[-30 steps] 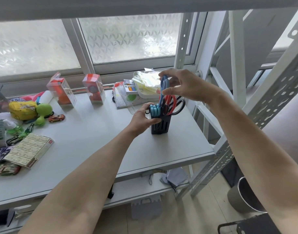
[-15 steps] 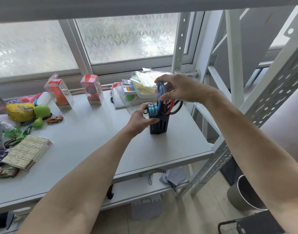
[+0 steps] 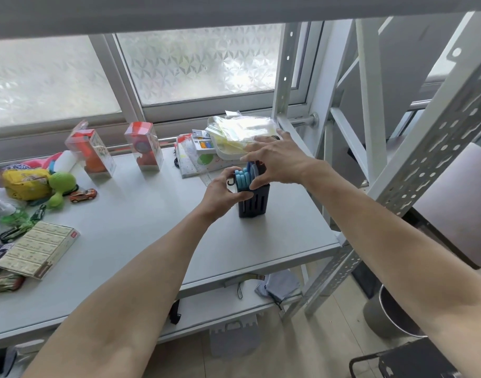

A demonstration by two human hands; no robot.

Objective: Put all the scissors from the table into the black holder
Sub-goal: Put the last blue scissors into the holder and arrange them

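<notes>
black holder, left hand gripping

Scissors in the holder

The black slotted holder stands upright on the table's right part. Scissors stand in it handles up: blue loops packed together, a red handle behind, partly hidden.
</notes>
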